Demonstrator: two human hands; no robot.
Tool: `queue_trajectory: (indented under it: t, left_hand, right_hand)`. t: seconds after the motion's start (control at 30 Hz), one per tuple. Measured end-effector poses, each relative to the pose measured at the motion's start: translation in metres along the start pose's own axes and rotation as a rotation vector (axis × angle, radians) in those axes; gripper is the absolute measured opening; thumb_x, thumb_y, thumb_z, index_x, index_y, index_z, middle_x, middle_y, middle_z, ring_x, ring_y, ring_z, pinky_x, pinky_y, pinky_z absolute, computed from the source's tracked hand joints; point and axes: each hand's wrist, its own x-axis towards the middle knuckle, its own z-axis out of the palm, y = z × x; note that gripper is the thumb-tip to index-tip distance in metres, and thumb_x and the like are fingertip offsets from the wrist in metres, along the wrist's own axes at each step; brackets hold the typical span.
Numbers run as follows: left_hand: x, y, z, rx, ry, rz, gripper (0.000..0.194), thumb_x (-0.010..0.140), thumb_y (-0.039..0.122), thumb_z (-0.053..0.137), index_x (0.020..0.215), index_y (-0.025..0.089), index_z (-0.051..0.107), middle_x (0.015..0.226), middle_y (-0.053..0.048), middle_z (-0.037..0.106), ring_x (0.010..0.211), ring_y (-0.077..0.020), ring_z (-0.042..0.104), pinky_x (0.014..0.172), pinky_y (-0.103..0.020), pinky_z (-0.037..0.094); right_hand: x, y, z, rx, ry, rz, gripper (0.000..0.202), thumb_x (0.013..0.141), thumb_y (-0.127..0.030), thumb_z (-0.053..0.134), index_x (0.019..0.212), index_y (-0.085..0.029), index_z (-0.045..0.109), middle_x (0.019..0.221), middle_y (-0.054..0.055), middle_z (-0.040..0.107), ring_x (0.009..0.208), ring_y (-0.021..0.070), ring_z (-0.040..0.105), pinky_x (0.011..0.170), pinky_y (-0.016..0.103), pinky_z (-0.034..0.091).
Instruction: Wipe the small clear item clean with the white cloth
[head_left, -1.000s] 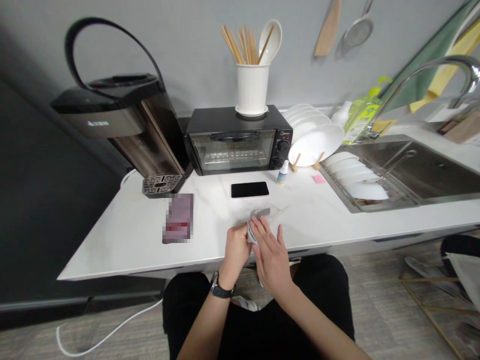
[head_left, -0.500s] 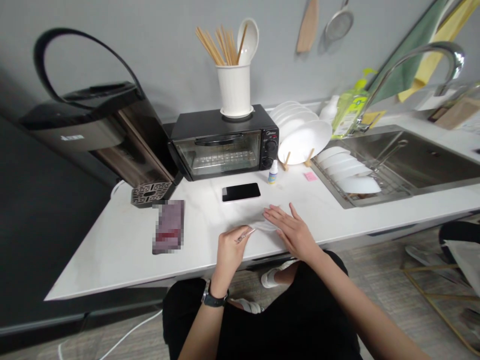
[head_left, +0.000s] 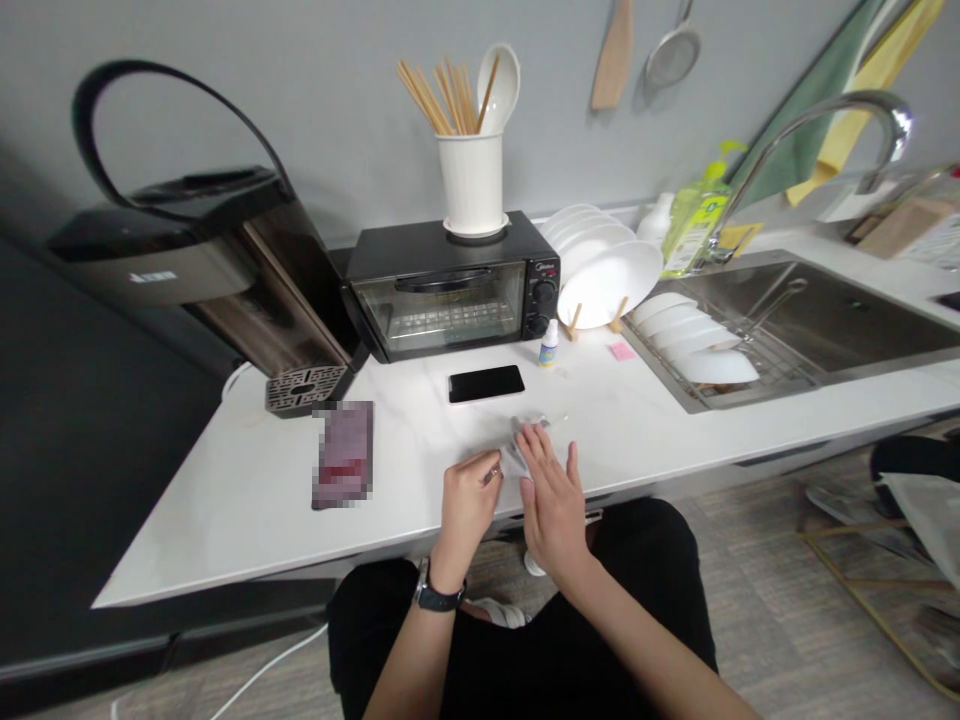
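Observation:
A thin clear plastic wrapper (head_left: 529, 430) lies on the white countertop (head_left: 247, 500) near its front edge. My left hand (head_left: 466, 502) pinches the wrapper's left end between thumb and fingers. My right hand (head_left: 553, 496) lies flat with fingers together, pressing on the wrapper just right of the left hand. A black phone (head_left: 486, 384) lies face up a little beyond the hands. A small white dropper bottle (head_left: 549, 343) stands behind it.
A black toaster oven (head_left: 450, 285) with a white utensil holder (head_left: 471, 180) stands at the back. A water dispenser (head_left: 202, 260) is at the left, a blurred dark card (head_left: 343, 466) beside it. White plates (head_left: 611, 280), a dish rack and a sink (head_left: 817, 320) lie right.
My right hand has slid back left along the wrapper from its stretched-out position, ending beside the left hand. The left hand has kept its pinch. The view shifted slightly.

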Motion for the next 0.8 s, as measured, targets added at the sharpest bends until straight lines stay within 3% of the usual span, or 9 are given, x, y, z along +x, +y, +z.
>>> queue_trajectory:
  t: [0.07, 0.17, 0.27, 0.37, 0.47, 0.6, 0.7, 0.8]
  left_hand:
    - [0.0, -0.002, -0.002, 0.006, 0.002, -0.006, 0.026, 0.082, 0.008, 0.058, 0.063, 0.023, 0.066, 0.058, -0.002, 0.068, 0.052, -0.0187, 0.063, 0.055, -0.031, 0.05]
    - [0.001, -0.004, -0.005, -0.001, -0.01, -0.01, 0.028, 0.081, 0.011, 0.06, 0.056, 0.023, 0.059, 0.053, -0.003, 0.065, 0.048, -0.0173, 0.058, 0.051, -0.029, 0.044]
    - [0.002, -0.006, -0.005, -0.001, -0.012, -0.032, 0.034, 0.084, 0.013, 0.059, 0.052, 0.025, 0.057, 0.051, -0.004, 0.065, 0.046, -0.0178, 0.057, 0.05, -0.03, 0.044]
    - [0.004, -0.006, -0.002, -0.002, 0.005, -0.066, 0.033, 0.085, 0.013, 0.059, 0.055, 0.026, 0.062, 0.054, -0.004, 0.069, 0.049, -0.0194, 0.061, 0.052, -0.031, 0.048]
    - [0.005, -0.003, 0.001, -0.011, 0.018, -0.094, 0.03, 0.092, 0.02, 0.065, 0.064, 0.027, 0.073, 0.063, -0.006, 0.078, 0.056, -0.0221, 0.069, 0.056, -0.033, 0.055]
    - [0.004, 0.003, 0.004, -0.137, 0.016, -0.126, 0.017, 0.098, 0.028, 0.073, 0.095, 0.033, 0.09, 0.102, -0.009, 0.092, 0.085, -0.0303, 0.086, 0.077, -0.042, 0.071]
    - [0.003, 0.004, 0.006, -0.189, 0.011, -0.123, 0.018, 0.099, 0.027, 0.074, 0.102, 0.035, 0.091, 0.11, -0.009, 0.091, 0.094, -0.0323, 0.088, 0.084, -0.044, 0.072]
    - [0.002, 0.004, 0.006, -0.134, 0.007, -0.064, 0.02, 0.1, 0.023, 0.073, 0.102, 0.033, 0.089, 0.109, -0.009, 0.091, 0.093, -0.0302, 0.087, 0.083, -0.041, 0.071]
  right_hand:
    - [0.0, -0.007, -0.002, 0.011, -0.043, -0.119, 0.088, 0.109, -0.015, 0.04, 0.185, -0.034, 0.001, 0.178, 0.003, 0.047, 0.167, 0.0275, 0.047, 0.14, 0.065, 0.042]
    - [0.004, -0.003, -0.006, 0.022, -0.133, -0.287, 0.082, 0.106, -0.016, 0.046, 0.183, -0.034, 0.026, 0.174, 0.001, 0.052, 0.163, 0.0246, 0.053, 0.138, 0.056, 0.048]
    - [0.013, 0.02, -0.012, 0.041, -0.201, -0.409, 0.072, 0.106, -0.014, 0.045, 0.174, -0.04, 0.047, 0.169, -0.002, 0.058, 0.159, 0.0221, 0.059, 0.138, 0.054, 0.048]
    - [0.027, 0.051, -0.021, 0.072, -0.226, -0.436, 0.068, 0.109, -0.014, 0.045, 0.169, -0.043, 0.053, 0.168, -0.003, 0.059, 0.159, 0.0213, 0.058, 0.141, 0.055, 0.044]
    - [0.038, 0.08, -0.028, 0.05, -0.213, -0.336, 0.066, 0.111, -0.016, 0.044, 0.171, -0.043, 0.05, 0.17, -0.002, 0.058, 0.161, 0.0237, 0.056, 0.142, 0.059, 0.041]
    - [0.041, 0.096, -0.029, -0.006, -0.137, -0.194, 0.068, 0.114, -0.018, 0.042, 0.178, -0.039, 0.038, 0.174, 0.002, 0.055, 0.163, 0.0269, 0.053, 0.137, 0.061, 0.048]
    - [0.034, 0.084, -0.021, -0.036, -0.047, -0.124, 0.076, 0.115, -0.017, 0.04, 0.184, -0.038, 0.016, 0.176, 0.006, 0.051, 0.165, 0.0285, 0.05, 0.131, 0.062, 0.055]
    - [0.024, 0.053, -0.011, -0.08, 0.027, -0.023, 0.082, 0.115, -0.017, 0.038, 0.185, -0.036, -0.002, 0.178, 0.011, 0.048, 0.166, 0.0314, 0.047, 0.129, 0.069, 0.055]
